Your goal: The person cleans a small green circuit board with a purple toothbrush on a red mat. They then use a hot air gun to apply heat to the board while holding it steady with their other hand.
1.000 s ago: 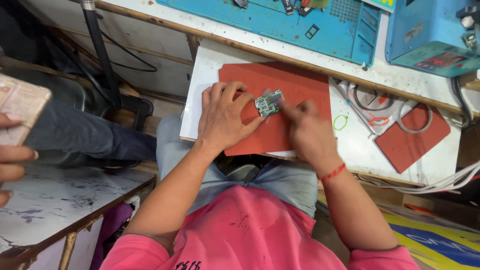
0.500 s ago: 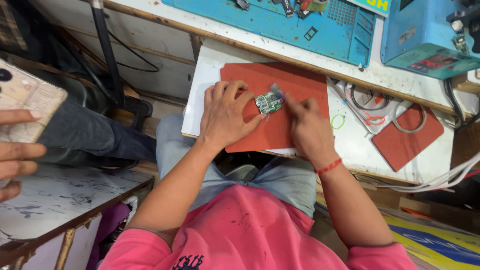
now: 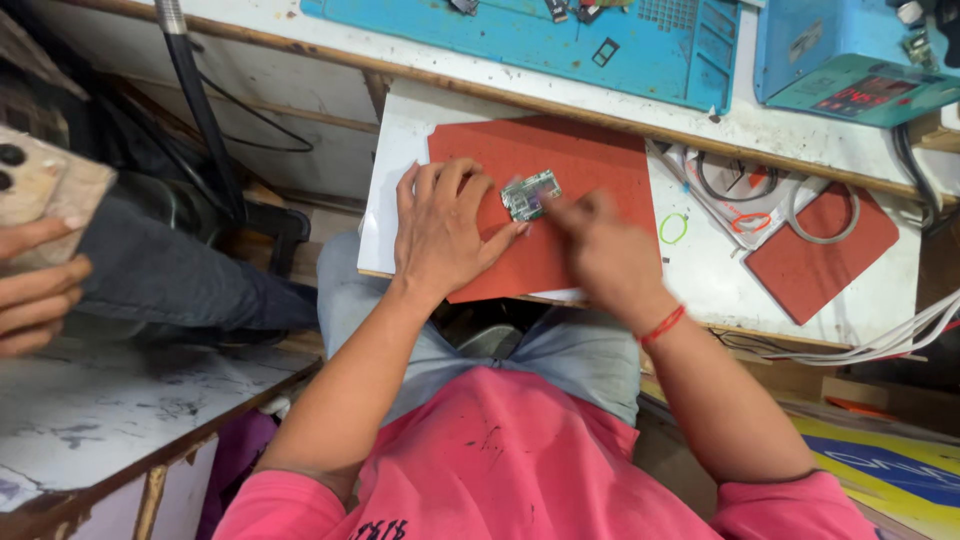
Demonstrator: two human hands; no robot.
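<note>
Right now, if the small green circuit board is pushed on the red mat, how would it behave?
The board looks thin, flat and stiff, so it would probably slide as one piece, not bend or roll. It seems light: the left hand steadies it with fingertips only. The red mat looks matte, so it may grip somewhat. Exposed parts suggest it is fragile. The right hand is blurred.
</note>
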